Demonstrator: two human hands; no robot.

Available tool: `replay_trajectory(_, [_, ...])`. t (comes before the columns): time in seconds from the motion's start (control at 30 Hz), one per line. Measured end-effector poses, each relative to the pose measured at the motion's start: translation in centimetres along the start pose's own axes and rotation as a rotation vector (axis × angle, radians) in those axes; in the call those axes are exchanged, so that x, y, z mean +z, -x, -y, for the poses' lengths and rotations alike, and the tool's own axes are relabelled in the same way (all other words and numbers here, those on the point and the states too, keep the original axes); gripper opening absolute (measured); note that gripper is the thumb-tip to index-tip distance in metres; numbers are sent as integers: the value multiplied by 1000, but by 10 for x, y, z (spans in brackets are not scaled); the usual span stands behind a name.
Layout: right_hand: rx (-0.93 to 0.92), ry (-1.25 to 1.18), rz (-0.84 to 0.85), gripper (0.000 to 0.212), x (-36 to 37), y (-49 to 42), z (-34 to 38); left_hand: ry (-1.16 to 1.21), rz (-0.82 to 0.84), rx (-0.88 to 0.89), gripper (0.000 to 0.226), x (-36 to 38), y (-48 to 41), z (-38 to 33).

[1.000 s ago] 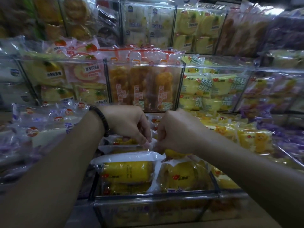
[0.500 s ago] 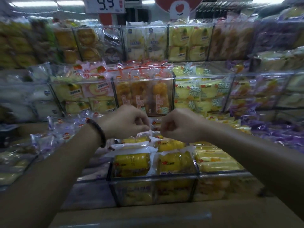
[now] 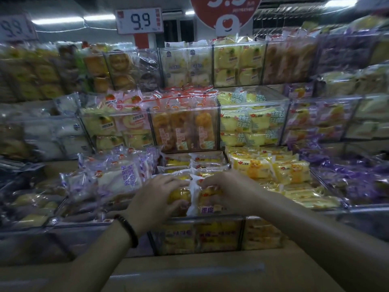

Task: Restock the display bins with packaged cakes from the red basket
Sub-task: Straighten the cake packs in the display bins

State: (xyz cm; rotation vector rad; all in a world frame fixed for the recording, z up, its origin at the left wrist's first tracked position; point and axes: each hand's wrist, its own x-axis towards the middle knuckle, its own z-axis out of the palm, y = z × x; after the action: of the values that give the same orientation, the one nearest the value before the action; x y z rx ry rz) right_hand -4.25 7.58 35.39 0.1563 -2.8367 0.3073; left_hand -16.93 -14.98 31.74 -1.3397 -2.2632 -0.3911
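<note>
Two yellow packaged cakes lie side by side at the front of a clear display bin (image 3: 197,220) in the lowest row. My left hand (image 3: 155,199), with a dark bead bracelet on the wrist, rests fingers-down on the left cake pack (image 3: 180,193). On the right cake pack (image 3: 207,194) sits my right hand (image 3: 227,190), its fingers curled over the wrapper. More packs of the same yellow cake (image 3: 204,160) fill the bin behind them. The red basket is not in view.
Tiered clear bins of wrapped cakes rise behind: orange packs (image 3: 185,129), yellow-green packs (image 3: 252,125), purple-print white packs (image 3: 117,175) to the left, bear-print yellow packs (image 3: 271,167) to the right. Price signs reading 9.9 (image 3: 140,21) hang above. A shelf ledge (image 3: 189,268) runs in front.
Both hands dropped from a pinched pose above the bin onto the two front packs. The camera tilted upward, bringing the top shelves and price signs into view.
</note>
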Motion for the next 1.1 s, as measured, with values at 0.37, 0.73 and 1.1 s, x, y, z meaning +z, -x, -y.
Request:
replay_trajectory(0.37, [164, 235, -75, 33, -3, -18, 24, 197, 183, -63, 46, -10, -15, 24])
replay_trajectory(0.73, [205, 339, -87, 40, 24, -19, 33, -55, 205, -64, 57, 14, -5, 10])
replay_trajectory(1.1, [190, 417, -201, 28, 45, -3, 35, -151, 191, -148, 60, 20, -5, -4])
